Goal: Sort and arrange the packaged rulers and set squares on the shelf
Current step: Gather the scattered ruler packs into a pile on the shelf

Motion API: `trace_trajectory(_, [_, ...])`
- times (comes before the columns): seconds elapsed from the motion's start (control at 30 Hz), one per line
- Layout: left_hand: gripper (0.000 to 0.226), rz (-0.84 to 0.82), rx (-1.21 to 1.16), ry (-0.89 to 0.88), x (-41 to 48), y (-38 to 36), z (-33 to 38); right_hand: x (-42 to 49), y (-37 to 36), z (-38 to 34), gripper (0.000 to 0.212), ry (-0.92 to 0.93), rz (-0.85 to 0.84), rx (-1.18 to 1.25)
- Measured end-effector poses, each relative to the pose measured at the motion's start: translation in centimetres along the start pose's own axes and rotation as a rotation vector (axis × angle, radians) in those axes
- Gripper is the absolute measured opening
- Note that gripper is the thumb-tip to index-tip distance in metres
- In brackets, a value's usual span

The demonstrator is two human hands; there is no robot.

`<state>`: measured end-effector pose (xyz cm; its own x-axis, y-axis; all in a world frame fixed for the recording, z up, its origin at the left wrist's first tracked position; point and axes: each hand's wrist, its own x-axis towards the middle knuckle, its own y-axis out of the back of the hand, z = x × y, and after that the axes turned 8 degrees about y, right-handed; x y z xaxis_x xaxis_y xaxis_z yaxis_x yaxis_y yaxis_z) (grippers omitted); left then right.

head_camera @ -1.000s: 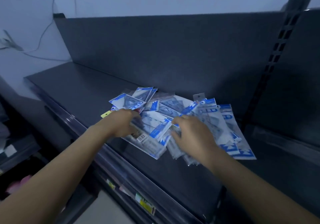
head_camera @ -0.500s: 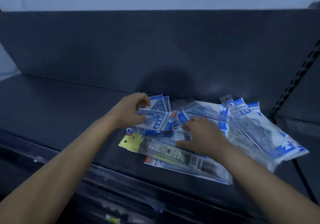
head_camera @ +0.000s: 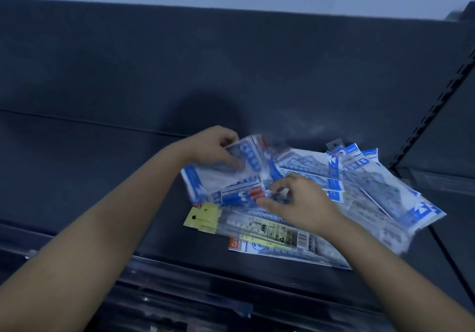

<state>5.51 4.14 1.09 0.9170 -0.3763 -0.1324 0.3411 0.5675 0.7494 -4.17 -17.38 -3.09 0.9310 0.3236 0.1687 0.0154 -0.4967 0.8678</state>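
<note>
A loose heap of clear, blue-and-white packaged set squares (head_camera: pixel 380 190) lies on the dark shelf (head_camera: pixel 90 177), spreading to the right. My left hand (head_camera: pixel 213 149) grips a blurred blue-and-white packet (head_camera: pixel 246 162) lifted at the heap's back left. My right hand (head_camera: pixel 295 203) rests on the middle of the heap, fingers curled and pinching the edge of another packet (head_camera: pixel 241 198). In front lie long ruler packs with yellow header cards (head_camera: pixel 203 216) and a barcode label (head_camera: pixel 300 239).
The shelf's dark back panel (head_camera: pixel 180 74) rises right behind the heap. A slotted upright (head_camera: pixel 437 105) stands at the right, with another shelf section (head_camera: pixel 442 229) beyond it. The front rail (head_camera: pixel 180 277) runs below my arms. Bare shelf stretches to the left.
My left hand has lifted its packet higher and tilted it, now blurred. My right hand has curled its fingers onto a packet edge. The view has come closer.
</note>
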Motion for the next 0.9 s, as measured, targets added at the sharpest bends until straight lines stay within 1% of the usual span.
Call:
trace_trajectory(0.07, [0.022, 0.04, -0.202, 0.005, -0.5, 0.6, 1.1, 0.1, 0.2, -0.2, 0.056, -0.015, 0.006, 0.05])
trace_trajectory(0.13, [0.03, 0.09, -0.393, -0.004, -0.9, 0.9, 2.1, 0.2, 0.8, -0.1, 0.061, 0.014, -0.051, -0.017])
trace_trajectory(0.2, [0.035, 0.162, -0.565, -0.031, -1.1, 0.8, 3.1, 0.2, 1.4, -0.1, 0.057, 0.055, -0.126, -0.16])
trace_trajectory(0.27, [0.033, 0.235, -0.734, -0.004, -0.9, 0.7, 3.8, 0.2, 1.8, 0.1, 0.05, 0.055, -0.189, -0.244])
trace_trajectory(0.33, [0.026, 0.287, -0.875, 0.067, -0.8, 0.4, 4.2, 0.1, 2.0, 0.5, 0.044, 0.036, -0.227, -0.24])
trace_trajectory(0.4, [0.024, 0.351, -0.943, 0.149, -0.6, -0.4, 4.2, 0.1, 2.1, 1.0, 0.039, 0.019, -0.234, -0.198])
trace_trajectory(0.47, [0.021, 0.435, -1.002, 0.237, -0.5, -1.6, 3.8, 0.2, 2.1, 1.2, 0.041, -0.02, -0.251, -0.141])
trace_trajectory(0.53, [0.02, 0.501, -1.119, 0.335, -0.6, -2.9, 3.1, 0.4, 2.2, 1.4, 0.042, -0.065, -0.279, -0.078])
trace_trajectory(0.63, [0.018, 0.62, -1.293, 0.462, -0.4, -4.0, 2.0, 0.8, 3.0, 1.9, 0.031, -0.065, -0.298, -0.036])
trace_trajectory(0.7, [0.02, 0.712, -1.346, 0.487, -0.3, -4.3, 1.6, 0.9, 3.6, 2.4, 0.026, -0.056, -0.277, -0.033])
trace_trajectory(0.77, [0.019, 0.767, -1.309, 0.49, -0.2, -4.8, 1.2, 0.8, 4.0, 2.8, 0.018, -0.055, -0.231, 0.02])
trace_trajectory(0.8, [0.019, 0.768, -1.258, 0.501, -0.1, -5.1, 1.0, 0.7, 4.2, 2.9, 0.015, -0.051, -0.216, 0.069])
trace_trajectory(0.87, [0.019, 0.699, -1.135, 0.529, -0.2, -5.6, 0.8, 0.5, 4.5, 2.9, 0.014, -0.018, -0.22, 0.161])
trace_trajectory(0.9, [0.022, 0.618, -1.091, 0.537, -0.3, -5.9, 0.9, 0.4, 4.6, 2.9, 0.014, 0.001, -0.23, 0.194])
